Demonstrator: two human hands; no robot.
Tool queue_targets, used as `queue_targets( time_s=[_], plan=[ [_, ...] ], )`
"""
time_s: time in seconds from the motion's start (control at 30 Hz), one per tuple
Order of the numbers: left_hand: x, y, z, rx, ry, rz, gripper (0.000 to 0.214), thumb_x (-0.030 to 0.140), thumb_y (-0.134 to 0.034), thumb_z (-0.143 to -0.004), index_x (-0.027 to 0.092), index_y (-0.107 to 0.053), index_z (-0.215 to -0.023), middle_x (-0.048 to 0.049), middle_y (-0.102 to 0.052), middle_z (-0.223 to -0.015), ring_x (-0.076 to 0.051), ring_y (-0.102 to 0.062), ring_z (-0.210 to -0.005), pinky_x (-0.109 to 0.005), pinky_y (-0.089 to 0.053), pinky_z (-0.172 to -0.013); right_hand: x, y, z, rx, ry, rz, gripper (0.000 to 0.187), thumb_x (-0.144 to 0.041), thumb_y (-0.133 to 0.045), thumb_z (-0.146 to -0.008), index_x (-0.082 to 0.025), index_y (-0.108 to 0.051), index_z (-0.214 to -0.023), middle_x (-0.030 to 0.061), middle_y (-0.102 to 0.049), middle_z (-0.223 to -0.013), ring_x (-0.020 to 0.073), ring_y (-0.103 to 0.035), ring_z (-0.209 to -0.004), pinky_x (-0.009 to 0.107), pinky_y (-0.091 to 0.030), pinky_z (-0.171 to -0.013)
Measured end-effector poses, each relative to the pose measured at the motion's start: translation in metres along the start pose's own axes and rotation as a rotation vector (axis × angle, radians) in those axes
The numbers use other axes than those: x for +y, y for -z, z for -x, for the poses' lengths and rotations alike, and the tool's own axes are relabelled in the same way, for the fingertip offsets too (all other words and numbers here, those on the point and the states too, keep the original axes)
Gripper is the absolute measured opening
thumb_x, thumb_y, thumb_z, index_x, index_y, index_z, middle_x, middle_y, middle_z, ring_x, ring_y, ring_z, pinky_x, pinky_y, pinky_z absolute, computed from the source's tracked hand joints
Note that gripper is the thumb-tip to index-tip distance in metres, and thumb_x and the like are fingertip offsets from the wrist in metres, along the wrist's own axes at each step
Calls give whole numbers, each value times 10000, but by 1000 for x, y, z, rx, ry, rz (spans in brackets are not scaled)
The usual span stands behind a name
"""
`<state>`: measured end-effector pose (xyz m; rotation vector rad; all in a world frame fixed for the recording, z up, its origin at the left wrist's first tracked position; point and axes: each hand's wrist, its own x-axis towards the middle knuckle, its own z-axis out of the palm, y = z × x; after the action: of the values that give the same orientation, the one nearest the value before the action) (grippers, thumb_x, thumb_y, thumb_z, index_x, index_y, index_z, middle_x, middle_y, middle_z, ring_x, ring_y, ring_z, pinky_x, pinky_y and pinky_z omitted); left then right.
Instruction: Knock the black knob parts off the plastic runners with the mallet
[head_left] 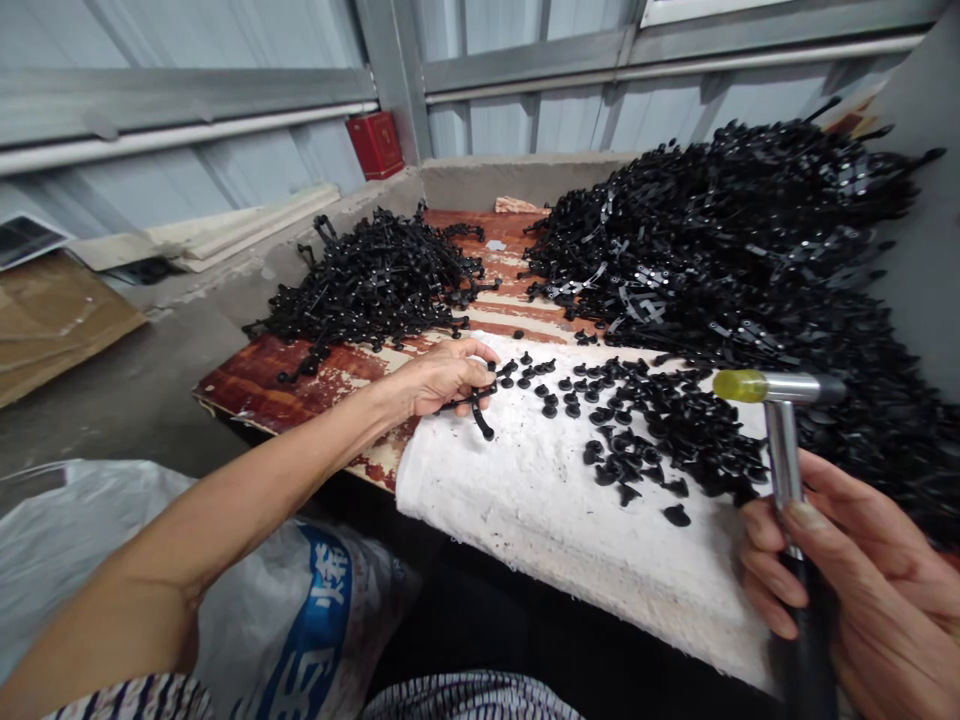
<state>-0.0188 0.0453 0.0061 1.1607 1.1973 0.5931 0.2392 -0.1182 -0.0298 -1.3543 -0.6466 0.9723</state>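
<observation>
My left hand (450, 378) is closed on a black part with thin curved arms (482, 415), just above the left end of a white cloth (517, 490). Its fingers hide most of that part. Wrapped round the black handle of a small hammer (784, 450), my right hand (847, 570) holds it upright over the cloth's right end. The hammer head is metal, with a yellow face on its left and a dark one on its right. Between my hands, many small black suction-cup-like pieces (622, 455) lie scattered on the cloth.
A heap of black armed parts (367, 275) sits on the worn red-brown board (247, 385) at the left. A far larger black heap (712, 230) fills the right side. Behind stands a red box (375, 145). A printed plastic sack (247, 600) is below my left arm.
</observation>
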Motion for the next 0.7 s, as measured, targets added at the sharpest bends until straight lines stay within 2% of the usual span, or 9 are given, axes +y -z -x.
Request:
queue_targets(
  time_s=[0.27,0.53,0.63,0.7],
  plan=[
    [-1,1,-2,-14,-11,-3,260,-24,-551,-754,166,-483,-918,59,-531,-494,-122,-567,-406,-140,-319,-294,2,2,1,-10,30,6,536,-369,-824,-614,-306,-646,-1116,-6,-532,-627,118,-430,-389,219,-331,-262],
    [3,-2,-3,13,9,-102,281,-44,-532,-747,177,-475,-911,55,-530,-461,-126,-545,-371,-145,-302,-297,0,-2,0,1,9,29,564,-400,-842,-564,-330,-643,-1087,-15,-536,-597,127,-417,-385,225,-324,-263],
    [5,-1,-5,33,36,-140,217,-31,-564,-731,158,-507,-820,18,-562,-472,-133,-536,-357,-169,-301,-292,-6,-3,4,-19,-15,143,622,-502,-831,-529,-316,-637,-1090,-20,-541,-583,136,-414,-377,241,-328,-253],
    [5,0,-5,39,51,-180,169,-9,-590,-727,147,-525,-719,-7,-570,-462,-122,-505,-332,-181,-299,-290,-10,-7,6,-50,28,311,644,-584,-777,-557,-286,-648,-1113,-14,-553,-566,143,-416,-362,257,-338,-252]
  ],
)
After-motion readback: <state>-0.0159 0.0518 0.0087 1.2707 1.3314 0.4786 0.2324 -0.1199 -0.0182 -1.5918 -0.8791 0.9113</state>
